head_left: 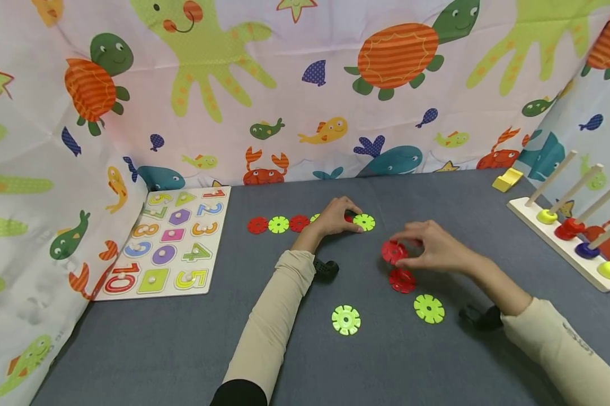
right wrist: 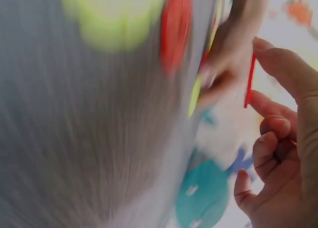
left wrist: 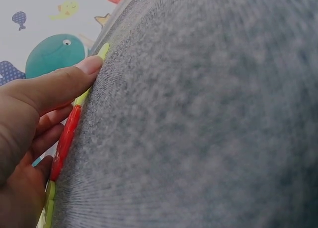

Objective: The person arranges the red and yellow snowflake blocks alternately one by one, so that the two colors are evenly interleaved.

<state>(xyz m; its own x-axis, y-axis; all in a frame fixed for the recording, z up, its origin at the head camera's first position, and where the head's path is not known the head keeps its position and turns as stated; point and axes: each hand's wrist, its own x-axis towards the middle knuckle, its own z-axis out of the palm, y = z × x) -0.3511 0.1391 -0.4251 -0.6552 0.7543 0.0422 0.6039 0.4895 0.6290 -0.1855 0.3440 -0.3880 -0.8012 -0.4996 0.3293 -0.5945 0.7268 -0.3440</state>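
A row of notched plastic discs, red and yellow-green by turns, lies on the table, beginning with a red disc at its left end. Over the row's right part, my left hand pinches the edge of the last yellow-green disc between thumb and fingers; its palm hides part of the row. My right hand holds a red disc above the table, its rim between thumb and index finger. Another red disc lies below that hand, near two loose yellow-green discs.
At the left lies a board with number and shape pieces. A peg stand with coloured rings stands at the right, a yellow block behind it. A sea-animal curtain borders the grey table at the back and sides.
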